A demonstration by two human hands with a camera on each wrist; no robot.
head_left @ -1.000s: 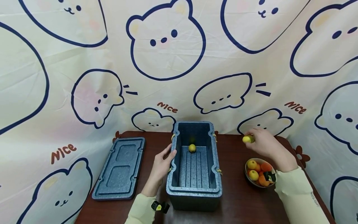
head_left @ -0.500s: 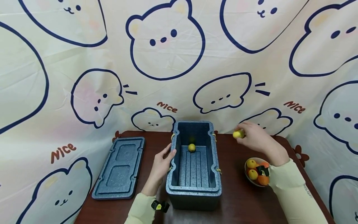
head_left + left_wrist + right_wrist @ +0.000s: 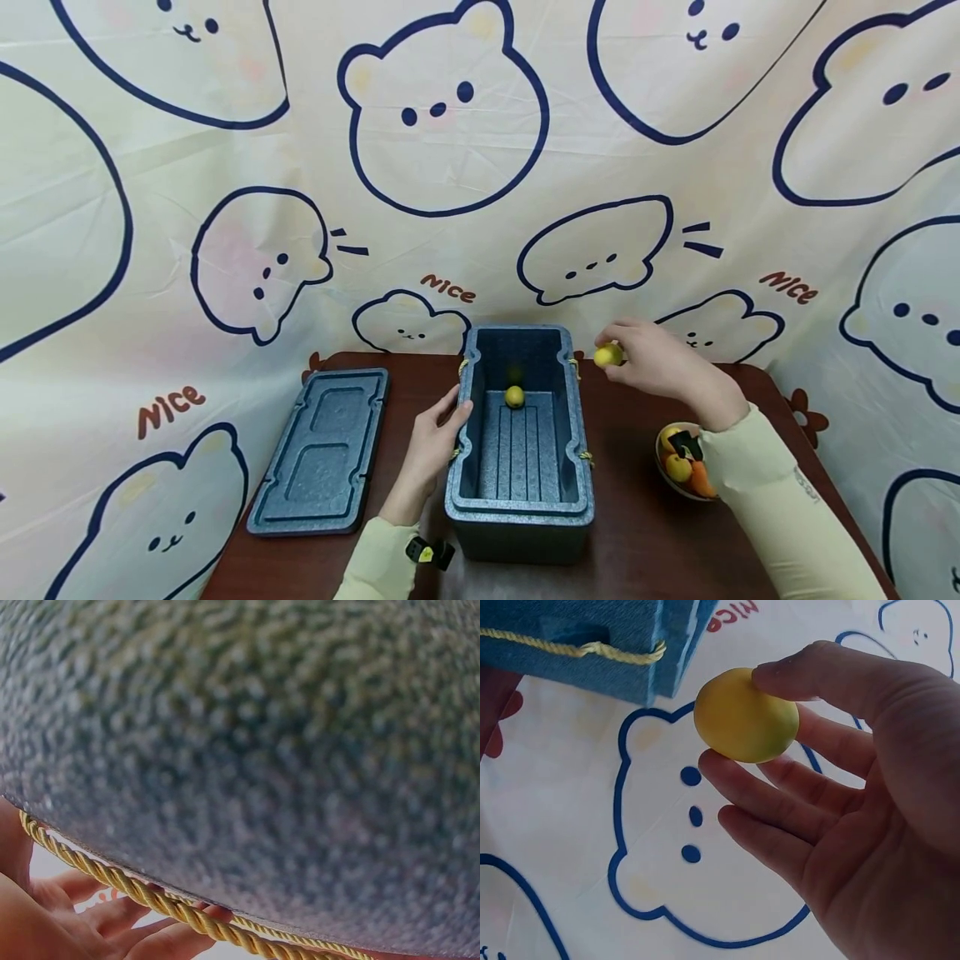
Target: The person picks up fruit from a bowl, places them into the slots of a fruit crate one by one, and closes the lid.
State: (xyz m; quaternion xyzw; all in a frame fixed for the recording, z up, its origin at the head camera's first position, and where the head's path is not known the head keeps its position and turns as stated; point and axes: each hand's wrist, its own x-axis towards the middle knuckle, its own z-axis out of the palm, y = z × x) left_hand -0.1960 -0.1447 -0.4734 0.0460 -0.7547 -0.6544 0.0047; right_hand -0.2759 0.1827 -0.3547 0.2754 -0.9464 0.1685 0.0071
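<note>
In the head view, my right hand (image 3: 654,354) pinches a small round yellow fruit (image 3: 608,355) just right of the blue-grey foam box (image 3: 517,533). The right wrist view shows this yellow fruit (image 3: 742,716) between thumb and fingertips, greenish at its lower right. My left hand (image 3: 433,433) rests against the box's left wall, thumb at the rim. In the left wrist view, its fingers (image 3: 172,941) lie behind a twisted gold rope (image 3: 135,889), along the speckled box wall (image 3: 262,765). Another yellow fruit (image 3: 514,397) lies inside the box, toward its far end.
A matching lid (image 3: 318,450) lies flat on the brown table (image 3: 630,542) at the left. Right of the box stands a bowl (image 3: 666,478) of yellow and orange fruits, partly behind the right wrist. A patterned cloth (image 3: 442,167) hangs behind the table.
My right hand has moved left with the yellow fruit, from above the bowl to near the box's right rim. The left hand and the box have stayed in place.
</note>
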